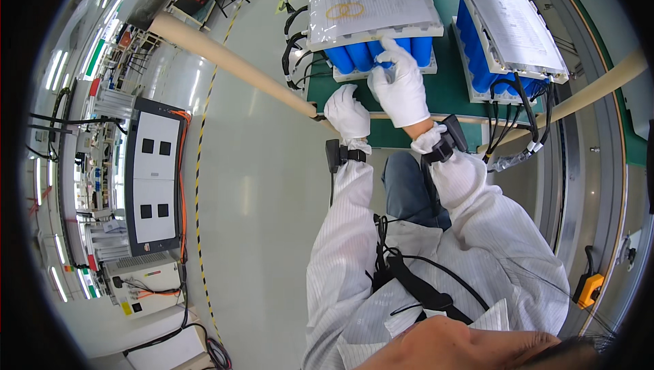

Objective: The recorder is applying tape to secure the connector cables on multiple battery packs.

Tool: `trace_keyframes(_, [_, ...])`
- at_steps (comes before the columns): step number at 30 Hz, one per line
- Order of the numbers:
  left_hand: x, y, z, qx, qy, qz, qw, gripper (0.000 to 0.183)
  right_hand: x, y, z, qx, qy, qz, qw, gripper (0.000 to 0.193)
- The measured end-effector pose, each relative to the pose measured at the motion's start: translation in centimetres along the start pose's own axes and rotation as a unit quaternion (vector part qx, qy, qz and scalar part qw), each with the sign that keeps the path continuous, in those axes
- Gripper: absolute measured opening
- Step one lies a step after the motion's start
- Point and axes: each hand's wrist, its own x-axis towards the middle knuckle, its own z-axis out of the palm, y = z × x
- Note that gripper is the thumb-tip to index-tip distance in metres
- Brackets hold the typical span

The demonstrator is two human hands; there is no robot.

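Both my hands wear white gloves, at the near edge of a green-topped bench (449,108). In front of me stands a battery pack of blue cylindrical cells (344,59) between white plates, with a printed sheet under clear film (381,9) on top. My right hand (400,89) is at its front, index finger stretched up to the top plate's edge, thumb apart; blue shows between them. My left hand (347,113) is lower and to the left, by the bench edge and a beige padded pole (238,67). Its fingers are curled in; what they hold, if anything, is hidden.
A second blue-celled pack (511,29) stands to the right, black cables (521,101) hanging off its front. Black cables (293,46) loop along the first pack's left side. Another padded pole (599,87) crosses at right. Beyond a striped floor line (198,193) stands a grey-white panel unit (155,172).
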Motion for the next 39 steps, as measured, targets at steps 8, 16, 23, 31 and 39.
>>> trace_keyframes(8, [4.1, 5.0, -1.1, -0.205, 0.045, -0.168, 0.963, 0.027, 7.2, 1.8, -3.5, -0.162, 0.125, -0.245, 0.948, 0.017])
trace_keyframes(16, [6.7, 7.4, 0.4, -0.077, 0.11, -0.049, 0.99, 0.03, 7.5, 3.2, -2.8, -0.232, 0.044, -0.205, 0.95, 0.014])
trace_keyframes(23, [6.9, 8.2, 1.4, -0.113, 0.113, -0.063, 0.985, 0.029, 7.7, 4.1, -2.4, -0.213, 0.076, -0.21, 0.951, 0.013])
trace_keyframes(31, [6.9, 8.3, 0.5, -0.143, 0.071, -0.087, 0.983, 0.031, 7.8, 4.7, -2.2, -0.207, 0.082, -0.205, 0.953, 0.013])
trace_keyframes(39, [6.7, 7.9, 1.3, -0.07, 0.094, -0.018, 0.993, 0.034, 7.7, 4.8, -1.9, -0.211, 0.091, -0.209, 0.95, 0.014])
